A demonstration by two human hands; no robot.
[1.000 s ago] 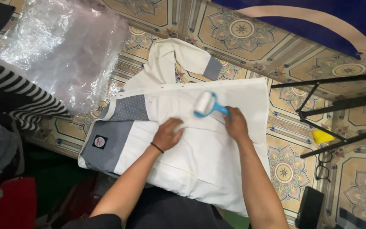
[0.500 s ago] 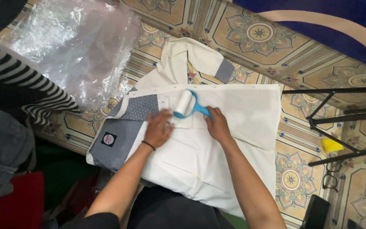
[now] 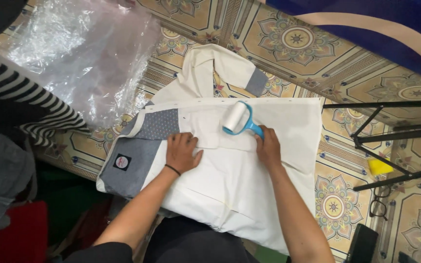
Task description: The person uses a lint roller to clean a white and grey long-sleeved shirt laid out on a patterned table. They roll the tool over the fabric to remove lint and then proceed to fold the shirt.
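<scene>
A white shirt (image 3: 249, 180) with a grey collar and grey sleeve cuff lies spread flat on the patterned tile floor. My left hand (image 3: 182, 152) presses flat on the shirt near the collar, fingers apart, a dark band on the wrist. My right hand (image 3: 268, 147) grips the blue handle of a lint roller (image 3: 236, 118), whose white roll rests on the shirt near its top edge.
A crumpled clear plastic bag (image 3: 81, 53) lies at upper left. Striped cloth (image 3: 20, 95) and grey fabric lie at left. Black tripod legs (image 3: 391, 136) with a yellow foot (image 3: 380, 166) stand at right, eyeglasses (image 3: 379, 207) beside them. A blue and cream mat (image 3: 366, 24) lies at the top.
The roller has moved over the shirt, first toward the collar, then back toward the top edge. My left hand stays pressed on the shirt. The view has shifted slightly.
</scene>
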